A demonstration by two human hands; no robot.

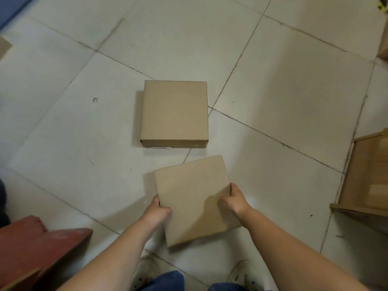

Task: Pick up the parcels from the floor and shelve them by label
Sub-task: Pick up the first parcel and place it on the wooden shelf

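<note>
A plain brown cardboard parcel (194,198) is in front of me, low over the tiled floor, turned a little clockwise. My left hand (158,211) grips its left edge with the thumb on top. My right hand (234,199) grips its right edge, fingers curled around the side. A second, larger brown parcel (174,112) lies flat on the floor just beyond it, untouched. No label shows on the top face of either box; a white strip peeks out under the far parcel's near edge.
A wooden shelf unit (365,177) stands at the right edge. A red wooden piece (35,246) lies at the lower left. Corners of other cardboard boxes (4,47) show at the far left and upper right. My shoes (144,269) are below the held parcel.
</note>
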